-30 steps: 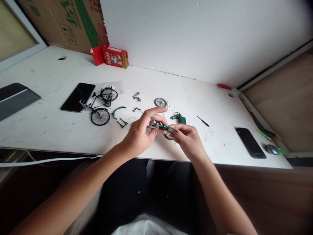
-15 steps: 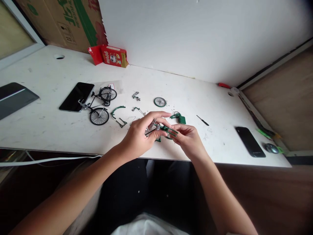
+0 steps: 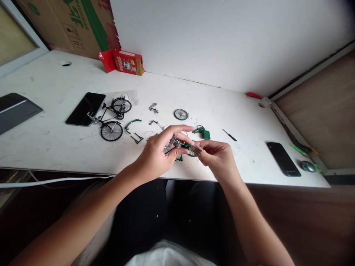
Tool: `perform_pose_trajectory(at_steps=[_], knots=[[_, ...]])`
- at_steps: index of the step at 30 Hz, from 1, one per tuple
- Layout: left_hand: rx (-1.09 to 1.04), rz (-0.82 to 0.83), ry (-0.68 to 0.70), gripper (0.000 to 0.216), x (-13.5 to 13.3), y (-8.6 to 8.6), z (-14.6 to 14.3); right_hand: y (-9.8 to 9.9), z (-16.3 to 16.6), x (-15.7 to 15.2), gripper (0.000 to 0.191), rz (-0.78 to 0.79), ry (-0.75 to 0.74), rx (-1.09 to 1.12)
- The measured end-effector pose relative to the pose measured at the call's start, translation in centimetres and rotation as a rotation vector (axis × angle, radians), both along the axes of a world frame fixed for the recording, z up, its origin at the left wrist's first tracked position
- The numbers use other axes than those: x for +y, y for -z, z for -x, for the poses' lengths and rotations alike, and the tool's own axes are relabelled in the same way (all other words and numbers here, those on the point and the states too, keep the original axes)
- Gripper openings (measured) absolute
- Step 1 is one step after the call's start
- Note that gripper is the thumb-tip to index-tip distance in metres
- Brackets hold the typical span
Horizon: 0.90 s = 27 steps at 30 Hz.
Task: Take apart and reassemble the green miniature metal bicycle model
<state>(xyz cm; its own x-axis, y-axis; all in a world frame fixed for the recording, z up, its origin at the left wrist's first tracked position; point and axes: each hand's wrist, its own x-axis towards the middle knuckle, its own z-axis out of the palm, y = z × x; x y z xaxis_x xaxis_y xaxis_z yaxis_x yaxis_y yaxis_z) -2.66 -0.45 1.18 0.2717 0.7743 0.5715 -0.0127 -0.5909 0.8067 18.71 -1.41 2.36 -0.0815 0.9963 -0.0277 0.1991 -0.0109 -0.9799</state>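
My left hand (image 3: pixel 156 153) is closed round a green model bicycle frame (image 3: pixel 187 145), gripping it between thumb and fingers; its index finger stretches out above. At the frame's right end, the thumb and fingers of my right hand (image 3: pixel 219 157) pinch near the tips of the green fork. A small spoked wheel (image 3: pixel 192 152) shows partly behind the fork. Whether my right fingers hold the fork, the wheel or a tiny part is hidden. Just beyond the hands lies a green part with a box shape (image 3: pixel 205 134). Another green-rimmed wheel (image 3: pixel 181 114) lies farther back.
An assembled black model bicycle (image 3: pixel 111 127) lies at left, partly over a phone (image 3: pixel 85 109). Green mudguard (image 3: pixel 130 125), stand (image 3: pixel 137 138) and small metal parts (image 3: pixel 153 108) are scattered nearby. To the right are a thin blade-like tool (image 3: pixel 229 135), another phone (image 3: pixel 283 159) and a mouse (image 3: pixel 307 166).
My right hand has shifted slightly right at the fork, and more of the wheel behind it shows. My left hand keeps its hold. The view has tilted a little.
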Motion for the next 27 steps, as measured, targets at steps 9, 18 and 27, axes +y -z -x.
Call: perform_pose_trajectory(at_steps=[9, 18, 27], knots=[[0.081, 0.035, -0.016, 0.05, 0.4, -0.2, 0.8, 0.5, -0.6, 0.3, 0.026, -0.06, -0.032, -0.044], [0.036, 0.042, 0.114, 0.043, -0.7, -1.4, 1.1, 0.1, -0.7, -0.1, 0.015, -0.331, 0.004, -0.132], [0.056, -0.114, 0.038, 0.056, -3.2, -2.9, 0.5, -0.9, -0.7, -0.8, 0.008, -0.595, 0.001, -0.219]])
